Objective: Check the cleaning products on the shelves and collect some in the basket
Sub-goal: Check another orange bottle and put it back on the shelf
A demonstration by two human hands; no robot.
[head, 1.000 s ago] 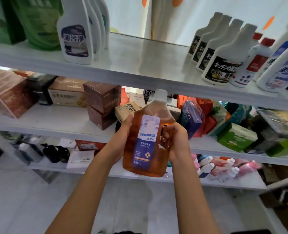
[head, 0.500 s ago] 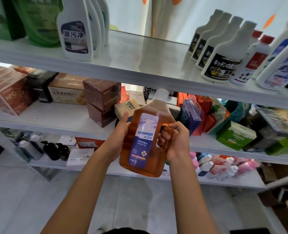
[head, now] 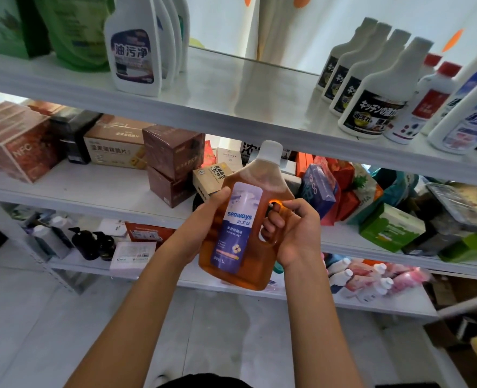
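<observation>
— Disinfectant bottle (head: 248, 219): where have you got it?

— Up in front of me at the centre of my view, before the middle shelf (head: 91, 189), tilted a little with its white cap (head: 270, 149) leaning toward 1 o'clock. It is amber, with a purple label reading "seaways".

— And your hands?

— My right hand (head: 293, 231) has its fingers curled through the handle on the bottle's 3 o'clock side, gripping it. My left hand (head: 201, 225) cups the 9 o'clock side, thumb lying on the front beside the label, fingers wrapped behind.

— What is around it?

— At 11 o'clock on the top shelf (head: 231, 107) stand white spray bottles (head: 133, 51) with green pouches (head: 72, 29) to their left. At 2 o'clock, a row of white bottles with black labels (head: 377, 99), then red-capped bottles (head: 424, 105). Brown boxes (head: 173, 163) sit at 10 o'clock on the middle shelf, a green box (head: 391, 228) at 3 o'clock. Black pump bottles (head: 91, 242) stand at 8 o'clock on the shelf below
</observation>
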